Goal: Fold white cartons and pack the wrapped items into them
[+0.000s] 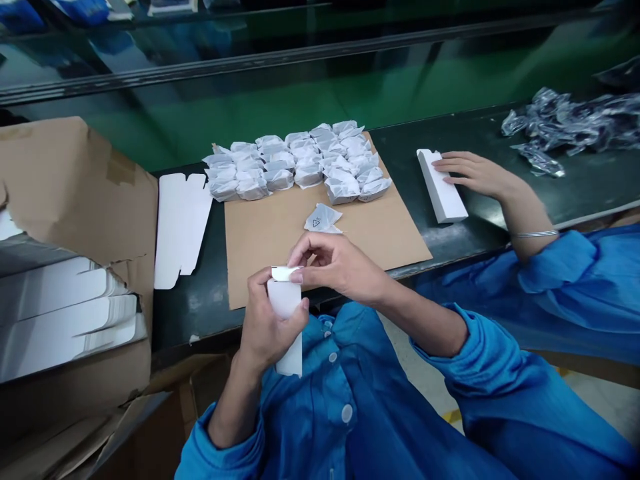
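Your blue jacket (pixel 327 383) lies nearest, below both hands. Your left grip (pixel 267 323) is wrapped around a white box (pixel 285 297), thumb across its front, holding it up before the jacket. Your right grip (pixel 335 267) is narrow, its thumb and forefinger closed on the flap (pixel 281 273) at the box's upper end. Left of your grips stands an open carton (pixel 117 173) with stacked white blanks (pixel 60 327); a loose blank (pixel 181 223) lies beside it on the dark tabletop (pixel 195 307). Just beyond your right grip, a single wrapped packet (pixel 323 219) rests on a brown cardboard sheet (pixel 270 233). Farther out, rows of wrapped packets (pixel 297 157) sit together at the sheet's far part. Right of your grips, a co-worker's hand (pixel 473 175) touches a second box (pixel 443 190), and beyond that hand lies crumpled clear plastic (pixel 555 123).
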The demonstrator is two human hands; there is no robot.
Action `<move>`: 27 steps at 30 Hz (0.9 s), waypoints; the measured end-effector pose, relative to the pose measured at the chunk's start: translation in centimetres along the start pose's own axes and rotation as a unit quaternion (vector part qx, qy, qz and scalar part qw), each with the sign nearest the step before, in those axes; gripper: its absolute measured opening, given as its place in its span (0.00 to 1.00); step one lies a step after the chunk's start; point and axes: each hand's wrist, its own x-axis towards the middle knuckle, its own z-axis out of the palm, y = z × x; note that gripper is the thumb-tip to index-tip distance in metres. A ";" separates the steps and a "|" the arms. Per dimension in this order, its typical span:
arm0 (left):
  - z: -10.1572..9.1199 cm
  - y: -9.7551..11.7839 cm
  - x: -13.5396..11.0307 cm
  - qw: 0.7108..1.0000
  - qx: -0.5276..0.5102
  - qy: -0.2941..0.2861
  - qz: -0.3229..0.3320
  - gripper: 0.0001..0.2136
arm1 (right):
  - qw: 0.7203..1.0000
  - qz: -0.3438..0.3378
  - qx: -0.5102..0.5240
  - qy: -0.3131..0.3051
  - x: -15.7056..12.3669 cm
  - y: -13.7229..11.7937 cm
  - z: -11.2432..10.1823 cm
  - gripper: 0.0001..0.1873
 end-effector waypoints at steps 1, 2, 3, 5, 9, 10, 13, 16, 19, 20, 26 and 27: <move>0.1 -0.1 -0.1 1.000 -0.006 0.015 0.001 0.26 | 1.000 0.000 -0.008 0.002 -0.1 0.0 0.2 0.11; 0.3 -0.1 -0.2 0.999 -0.016 0.031 0.005 0.28 | 1.000 0.001 -0.013 0.002 -0.1 -0.1 0.3 0.10; 0.4 -0.1 -0.3 0.999 -0.029 0.045 0.010 0.29 | 1.000 0.002 -0.015 0.002 -0.2 -0.1 0.4 0.10; 0.5 0.2 -0.4 0.997 -0.051 0.049 0.014 0.35 | 1.000 0.004 -0.015 0.004 -0.2 -0.1 0.7 0.11; -0.1 0.7 -0.3 0.999 -0.041 -0.006 -0.013 0.50 | 1.000 -0.011 -0.024 0.012 -0.4 -0.2 0.8 0.10; -0.3 0.7 -0.2 0.999 -0.022 -0.019 -0.018 0.50 | 0.999 -0.019 -0.030 0.007 -0.4 -0.2 0.7 0.09; -0.7 0.5 -0.2 0.998 0.038 -0.042 -0.012 0.47 | 0.998 -0.035 -0.046 -0.002 -0.9 -0.2 0.7 0.08; -0.8 0.4 -0.4 0.998 0.049 -0.051 0.000 0.45 | 0.992 -0.072 -0.100 0.016 -1.6 0.2 1.2 0.06; -0.5 0.5 -0.7 0.997 0.044 -0.054 -0.016 0.44 | 0.963 -0.171 -0.198 0.066 -2.4 1.3 1.9 0.07; -0.5 0.4 -0.8 0.997 0.044 -0.059 -0.025 0.43 | 0.949 -0.204 -0.227 0.083 -2.6 1.7 2.2 0.07; -0.8 0.3 -1.0 0.994 0.037 -0.104 0.000 0.38 | 0.912 -0.247 -0.319 0.072 -3.3 3.3 3.0 0.10; -0.8 0.3 -1.0 0.994 0.031 -0.100 0.007 0.38 | 0.913 -0.246 -0.320 0.064 -3.3 3.3 3.0 0.12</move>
